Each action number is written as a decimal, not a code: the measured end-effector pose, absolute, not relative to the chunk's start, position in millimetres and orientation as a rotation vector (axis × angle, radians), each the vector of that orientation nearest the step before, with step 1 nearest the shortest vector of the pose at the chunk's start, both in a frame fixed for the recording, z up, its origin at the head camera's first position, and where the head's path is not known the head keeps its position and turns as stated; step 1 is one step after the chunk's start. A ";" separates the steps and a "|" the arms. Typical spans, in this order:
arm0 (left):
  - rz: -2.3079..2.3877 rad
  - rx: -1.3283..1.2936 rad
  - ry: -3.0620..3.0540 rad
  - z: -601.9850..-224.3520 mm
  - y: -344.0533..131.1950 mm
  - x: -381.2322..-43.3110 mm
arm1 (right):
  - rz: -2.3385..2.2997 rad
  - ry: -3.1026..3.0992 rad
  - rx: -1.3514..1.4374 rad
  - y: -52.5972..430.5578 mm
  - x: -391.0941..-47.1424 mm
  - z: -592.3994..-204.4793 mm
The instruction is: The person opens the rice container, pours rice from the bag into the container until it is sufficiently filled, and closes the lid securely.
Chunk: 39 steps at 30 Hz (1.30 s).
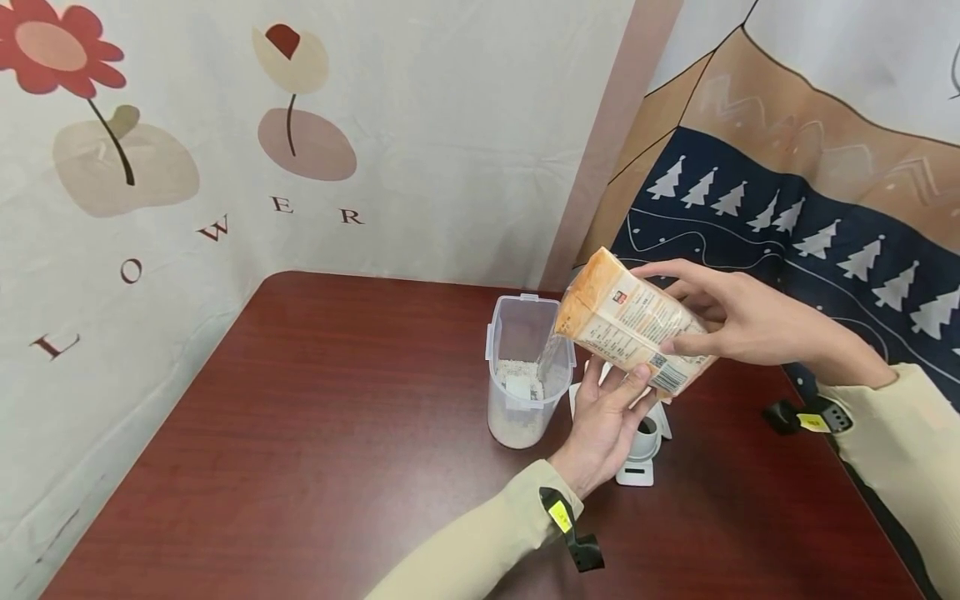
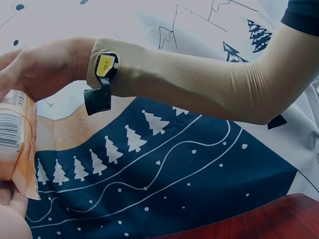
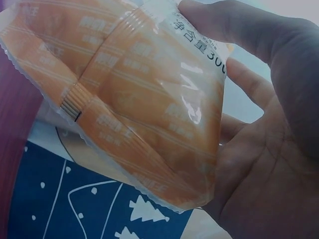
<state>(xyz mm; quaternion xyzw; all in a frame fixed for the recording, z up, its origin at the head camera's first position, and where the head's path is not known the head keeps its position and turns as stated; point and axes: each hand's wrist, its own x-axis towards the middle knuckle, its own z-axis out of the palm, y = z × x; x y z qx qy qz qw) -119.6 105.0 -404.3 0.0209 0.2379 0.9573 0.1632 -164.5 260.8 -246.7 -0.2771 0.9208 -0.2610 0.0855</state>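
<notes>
An orange and white plastic food bag (image 1: 637,321) is tipped to the left, its lower left end at the rim of a clear plastic container (image 1: 525,333). Pale grainy contents (image 1: 517,425) fill the container's lower part, and a stream shows beside the bag's mouth. My left hand (image 1: 603,425) holds the bag from below, thumb on its printed face. From the upper right, my right hand (image 1: 738,317) grips the bag between thumb and fingers. The bag's crimped end (image 3: 144,169) fills much of the right wrist view. In the left wrist view, only part of my left hand (image 2: 12,219) shows.
Partly hidden behind my left hand, a white device (image 1: 636,477) with a round grey part stands on the dark red table (image 1: 337,417). A printed cloth (image 1: 450,167) hangs behind the table, and a navy tree-patterned one (image 1: 750,242) at the right.
</notes>
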 end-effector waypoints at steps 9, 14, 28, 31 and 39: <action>2.712 0.092 0.674 -406.7 103.1 -120.7 | -0.783 2.755 -0.842 259.0 -164.5 -246.9; 2.702 0.094 0.665 -408.0 101.9 -119.8 | -0.787 2.754 -0.831 258.3 -162.7 -246.5; 2.636 0.254 0.602 -409.3 96.0 -125.3 | -0.784 2.763 -0.825 259.7 -166.0 -243.2; 2.633 0.272 0.593 -410.4 95.4 -126.3 | -0.778 2.762 -0.844 258.7 -166.3 -242.3; 2.619 0.284 0.574 -412.4 95.4 -128.0 | -0.757 2.773 -0.830 258.2 -165.1 -239.9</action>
